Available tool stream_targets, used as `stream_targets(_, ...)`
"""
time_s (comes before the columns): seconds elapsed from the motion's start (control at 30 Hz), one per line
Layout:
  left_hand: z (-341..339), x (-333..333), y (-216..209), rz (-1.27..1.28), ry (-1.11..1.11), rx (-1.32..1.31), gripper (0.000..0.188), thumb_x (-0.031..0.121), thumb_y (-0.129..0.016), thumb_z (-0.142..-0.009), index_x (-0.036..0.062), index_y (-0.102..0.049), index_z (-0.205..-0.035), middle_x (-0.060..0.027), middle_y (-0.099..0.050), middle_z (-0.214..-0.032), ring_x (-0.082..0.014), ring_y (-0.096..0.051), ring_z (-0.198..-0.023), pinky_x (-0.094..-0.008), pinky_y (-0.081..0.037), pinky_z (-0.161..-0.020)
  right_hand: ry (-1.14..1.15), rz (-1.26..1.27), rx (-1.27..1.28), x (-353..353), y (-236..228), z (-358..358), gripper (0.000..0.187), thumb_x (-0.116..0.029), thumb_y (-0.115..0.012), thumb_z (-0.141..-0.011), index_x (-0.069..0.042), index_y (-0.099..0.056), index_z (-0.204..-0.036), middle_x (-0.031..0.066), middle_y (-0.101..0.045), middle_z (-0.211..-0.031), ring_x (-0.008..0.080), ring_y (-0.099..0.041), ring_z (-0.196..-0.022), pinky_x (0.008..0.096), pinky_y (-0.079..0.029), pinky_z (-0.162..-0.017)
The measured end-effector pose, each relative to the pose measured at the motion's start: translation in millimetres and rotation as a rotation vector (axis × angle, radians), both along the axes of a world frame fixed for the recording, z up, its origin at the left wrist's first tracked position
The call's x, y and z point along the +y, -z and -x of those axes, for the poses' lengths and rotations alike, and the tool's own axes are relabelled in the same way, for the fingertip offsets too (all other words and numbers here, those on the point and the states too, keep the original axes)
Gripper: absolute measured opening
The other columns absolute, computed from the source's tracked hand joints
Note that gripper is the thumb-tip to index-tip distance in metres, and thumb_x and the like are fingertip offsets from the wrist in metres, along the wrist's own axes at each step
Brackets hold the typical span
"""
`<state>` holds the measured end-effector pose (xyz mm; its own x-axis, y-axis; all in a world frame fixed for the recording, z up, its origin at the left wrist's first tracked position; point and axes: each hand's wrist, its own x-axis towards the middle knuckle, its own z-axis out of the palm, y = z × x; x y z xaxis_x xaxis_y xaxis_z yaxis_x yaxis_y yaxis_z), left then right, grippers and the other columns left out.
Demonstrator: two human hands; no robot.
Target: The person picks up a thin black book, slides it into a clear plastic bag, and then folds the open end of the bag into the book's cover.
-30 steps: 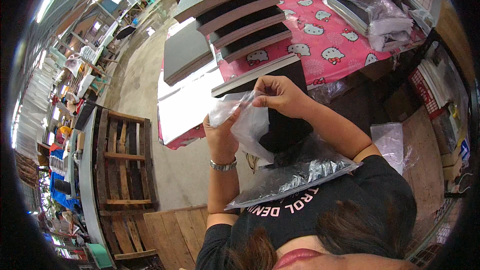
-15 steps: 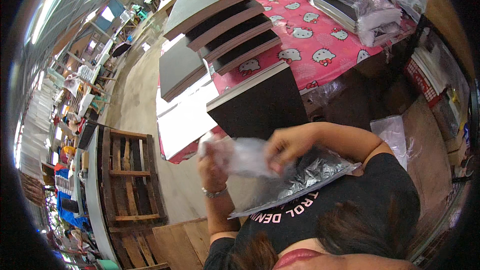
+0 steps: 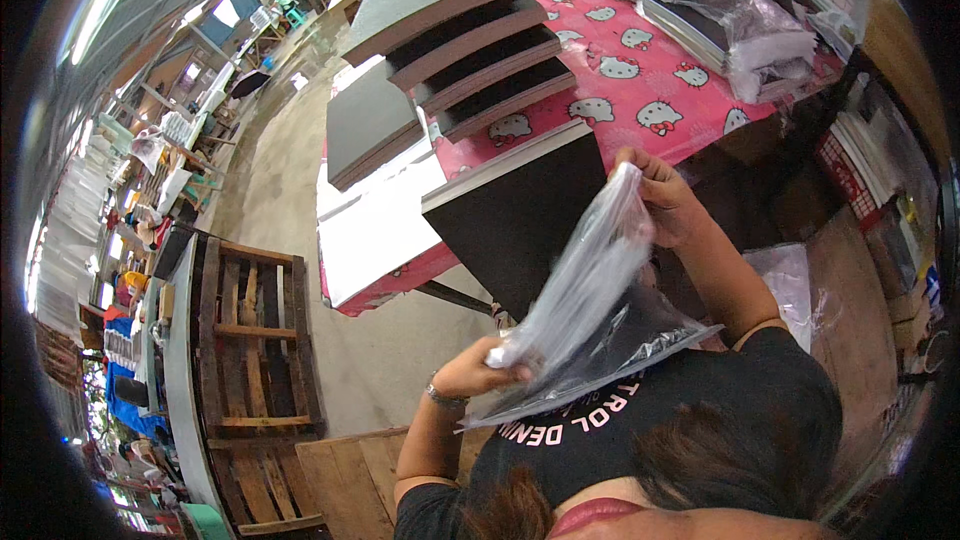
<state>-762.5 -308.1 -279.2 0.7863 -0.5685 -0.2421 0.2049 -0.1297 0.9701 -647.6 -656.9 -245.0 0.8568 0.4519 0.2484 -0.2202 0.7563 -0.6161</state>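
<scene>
A clear plastic bag (image 3: 582,275) is stretched on a slant between my two hands. My left hand (image 3: 483,370), low and near my body, is closed on its bunched lower end. Higher and to the right, my right hand (image 3: 655,200) grips the other end. Just beyond, a large black board-like book (image 3: 515,210) with a pale edge lies at the table's near edge, partly covered by the bag. Against my shirt rests more clear plastic (image 3: 640,325), beneath the bag I hold.
A pink patterned cloth (image 3: 640,115) covers the table. Stacked black and grey slabs (image 3: 470,60) stand on it, with plastic-wrapped stacks (image 3: 735,35) at the far right. White sheets (image 3: 380,240) lie at its left. A wooden pallet (image 3: 255,340) stands on the left; loose plastic (image 3: 785,280) lies at right.
My right hand has moved up and right, my left slightly down and right. The plastic bag, bunched and blurred between them before, is now drawn out long.
</scene>
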Motion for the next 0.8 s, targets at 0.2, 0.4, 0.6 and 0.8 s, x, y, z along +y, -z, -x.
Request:
stream_targets(0.2,2,42,39,0.857,-0.186,-0.016,0.043,0.035,-0.062,-0.082,-0.0039,-0.061,-0.100,-0.0163,-0.066,-0.092,-0.0287,-0.064,-0.078,-0.0381,-0.053,-0.067,-0.587,0.845,-0.647,-7,17,4,0.017,-0.017,-0.069,-0.082,-0.001,-0.066,-0.080,0.0062,-0.066,-0.082,0.0111,-0.059,-0.079,0.0277,-0.047,-0.072)
stream_targets(0.4,0,3,33,-0.013,-0.176,0.131,0.040,0.032,-0.078,-0.067,0.0004,-0.065,-0.089,-0.0078,-0.067,-0.089,-0.0157,-0.062,-0.071,-0.0306,-0.050,-0.061,-0.075,0.147,0.083,-6,31,-4,0.021,-0.025,-0.064,-0.087,-0.007,-0.059,-0.097,0.0032,-0.064,-0.087,0.0146,-0.064,-0.083,0.0293,-0.052,-0.076)
stream_targets(0.6,-15,66,66,0.443,-0.583,0.017,0.060,0.034,-0.059,-0.076,-0.0062,-0.049,-0.120,-0.0242,-0.061,-0.106,-0.0360,-0.063,-0.091,-0.0467,-0.052,-0.076,-0.448,0.474,-0.386,-19,31,-13,0.023,-0.017,-0.069,-0.082,-0.002,-0.058,-0.096,0.0082,-0.066,-0.085,0.0163,-0.064,-0.079,0.0284,-0.052,-0.066)
stream_targets(0.8,-58,-8,0,0.453,-0.676,-0.013,0.045,0.014,-0.068,-0.072,-0.0040,-0.051,-0.110,-0.0113,-0.059,-0.092,-0.0186,-0.057,-0.081,-0.0302,-0.048,-0.076,-0.051,0.129,-0.080,-24,38,-36,0.033,-0.002,-0.060,-0.071,-0.004,-0.054,-0.104,0.0051,-0.058,-0.082,0.0137,-0.058,-0.066,0.0261,-0.049,-0.062)
